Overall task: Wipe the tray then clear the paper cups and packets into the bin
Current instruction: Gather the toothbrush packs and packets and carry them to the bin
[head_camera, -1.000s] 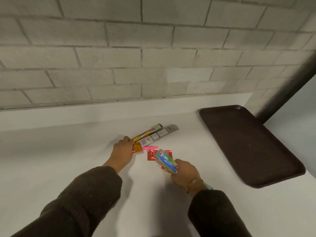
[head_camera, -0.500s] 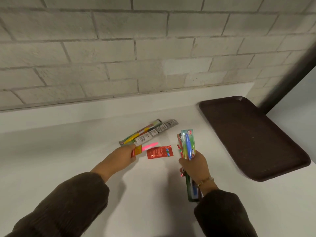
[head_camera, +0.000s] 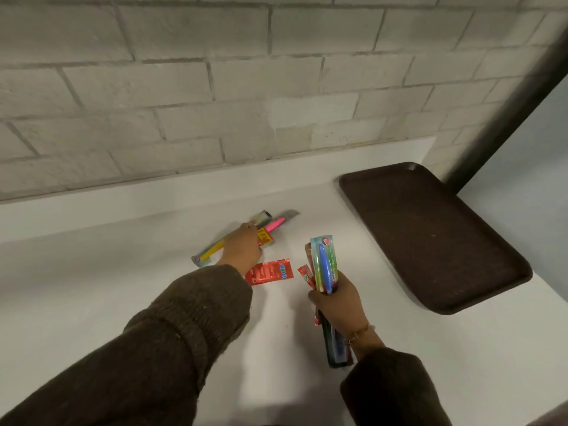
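Packets point(head_camera: 324, 265) are standing bunched in the right hand point(head_camera: 336, 302), whose fingers are curling tightly round the middle of the bundle. A blue-brush pack is facing the camera on top. The bundle's upper end is pointing toward the wall point(head_camera: 184, 87), and its lower end is sticking out below the wrist. A small red sachet point(head_camera: 305, 276) is poking out of the same grip on its left side, and a bracelet point(head_camera: 358, 333) is showing at that wrist.

The left hand point(head_camera: 242, 245) is reaching farther out over the desk point(head_camera: 92, 287). Its fingers are pinching a pink-brush packet point(head_camera: 275, 224) by its red-and-yellow end. The hand is lying across a yellow-brush packet point(head_camera: 212, 252) that is resting flat on the desk. A grey packet point(head_camera: 290, 214) is lying just beyond the pink one, too blurred to read.

Between the two hands a larger red sachet point(head_camera: 270, 272) is lying flat on the desk, just beside the left sleeve point(head_camera: 172, 333). Well off to the right, a dark brown tray point(head_camera: 430, 235) is sitting on the desk near the corner, apart from all the packets.
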Motion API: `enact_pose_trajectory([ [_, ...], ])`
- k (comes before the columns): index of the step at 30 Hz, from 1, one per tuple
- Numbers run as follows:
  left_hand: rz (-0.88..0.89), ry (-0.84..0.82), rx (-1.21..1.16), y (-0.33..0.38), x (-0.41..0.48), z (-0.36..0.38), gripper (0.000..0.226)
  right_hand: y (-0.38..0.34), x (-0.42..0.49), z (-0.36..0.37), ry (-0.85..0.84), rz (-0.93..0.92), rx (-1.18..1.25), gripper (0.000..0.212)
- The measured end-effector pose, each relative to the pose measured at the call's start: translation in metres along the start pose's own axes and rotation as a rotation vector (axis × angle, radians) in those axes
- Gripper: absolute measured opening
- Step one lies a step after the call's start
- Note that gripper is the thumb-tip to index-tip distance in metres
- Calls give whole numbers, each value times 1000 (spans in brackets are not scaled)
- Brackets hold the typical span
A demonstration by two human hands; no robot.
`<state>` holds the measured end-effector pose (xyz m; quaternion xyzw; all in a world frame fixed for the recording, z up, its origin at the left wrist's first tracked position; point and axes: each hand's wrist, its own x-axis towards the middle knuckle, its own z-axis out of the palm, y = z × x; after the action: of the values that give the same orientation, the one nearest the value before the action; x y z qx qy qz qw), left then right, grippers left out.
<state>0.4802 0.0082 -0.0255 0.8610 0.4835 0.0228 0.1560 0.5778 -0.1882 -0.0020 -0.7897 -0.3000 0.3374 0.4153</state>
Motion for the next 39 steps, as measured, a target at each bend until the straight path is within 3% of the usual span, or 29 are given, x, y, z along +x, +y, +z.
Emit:
enact_pose_trajectory([
  [8, -55, 102, 26, -15, -2, -1, 16, 9, 2, 3, 23, -20, -26, 14],
  [11, -89, 127, 59, -37, 3, -11, 23, 9, 4, 9, 3, -41, -49, 14],
  [21, -212, -156, 53, -64, 12, -18, 54, 1, 10, 19, -75, -69, -192, 14],
  [26, -183, -119, -24, -58, 4, -19, 42, -15, 24, 27, -151, -219, -494, 31],
  [30, -238, -114, -251, -56, -14, -24, 42, -32, 45, 37, -241, -354, -670, 31],
  [39, -430, -11, -901, -45, -99, -49, 40, -35, 71, 68, -282, -383, -966, 31],
])
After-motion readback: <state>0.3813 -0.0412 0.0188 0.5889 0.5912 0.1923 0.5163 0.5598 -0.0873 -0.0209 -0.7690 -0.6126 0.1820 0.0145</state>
